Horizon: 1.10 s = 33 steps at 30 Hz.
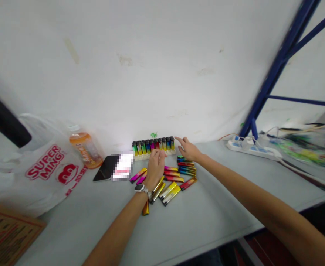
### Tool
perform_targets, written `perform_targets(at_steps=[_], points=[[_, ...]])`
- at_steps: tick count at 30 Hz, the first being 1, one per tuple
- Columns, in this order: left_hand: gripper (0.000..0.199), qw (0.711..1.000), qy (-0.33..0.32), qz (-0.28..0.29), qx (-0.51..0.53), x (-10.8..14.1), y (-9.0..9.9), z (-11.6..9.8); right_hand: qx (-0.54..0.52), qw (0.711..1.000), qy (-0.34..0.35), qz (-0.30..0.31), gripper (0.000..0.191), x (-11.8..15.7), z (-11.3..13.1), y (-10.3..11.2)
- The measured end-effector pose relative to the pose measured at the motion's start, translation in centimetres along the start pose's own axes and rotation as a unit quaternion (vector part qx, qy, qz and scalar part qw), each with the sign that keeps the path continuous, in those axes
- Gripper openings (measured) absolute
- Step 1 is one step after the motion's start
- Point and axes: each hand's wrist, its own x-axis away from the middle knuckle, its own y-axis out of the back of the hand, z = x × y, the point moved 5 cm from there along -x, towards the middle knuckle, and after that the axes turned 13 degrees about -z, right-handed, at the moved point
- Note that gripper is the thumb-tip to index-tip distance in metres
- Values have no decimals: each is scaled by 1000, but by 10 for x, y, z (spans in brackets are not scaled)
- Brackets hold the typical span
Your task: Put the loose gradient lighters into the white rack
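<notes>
A row of upright lighters (142,147) in several colours, black tops up, stands in a pale tray (139,157) near the wall. My left hand (155,164), with a watch on its wrist, is at the front of this row. Its fingers are bent close together, and what they hold, if anything, is hidden. My right hand (189,149) reaches to the row's right end, index finger stretched out beside the last lighter and thumb apart; nothing shows in it. Loose lighters lie around and below my hands, among them yellow ones (170,193), a red one (188,183) and blue ones (187,170).
Left of the row are a dark phone-like slab (105,169), partly blurred out, an orange drink bottle (86,147), a white plastic bag (46,166) and a cardboard box (9,234). On the right lie a power strip (253,149) with cables and a blue metal frame (270,79).
</notes>
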Motion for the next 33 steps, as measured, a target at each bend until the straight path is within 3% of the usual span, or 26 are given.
perform_targets(at_steps=[4, 8, 13, 18, 22, 24, 26, 28, 33], points=[[44, 1000, -21, -10, -8, -15, -13, 6, -25, 995, 15, 93, 32, 6, -18, 2], [46, 1000, -22, -19, -11, -25, -23, 7, -64, 978, 8, 197, 26, 2, -32, -3], [42, 999, -44, -21, -8, -24, -22, 0, -76, 973, -18, 215, 19, -10, -32, -11], [25, 999, -49, -24, -5, -15, -10, -3, -96, 983, -1, 157, 19, -7, -15, -1], [22, 999, 4, -23, 33, -5, 2, -3, -224, 973, -8, 62, 16, 3, 15, 15], [26, 997, 27, -21, 67, 0, 8, -4, -337, 940, -39, 45, 16, 9, 36, 16], [29, 994, 40, -31, 97, 3, 15, -4, -458, 886, -64, 44, 20, 15, 60, 11], [28, 992, 40, -52, 105, 6, 24, -3, -521, 849, -89, 21, 23, 18, 79, 4], [26, 992, 57, -77, 87, 8, 44, 6, -568, 813, -128, -29, 31, 22, 100, -14]])
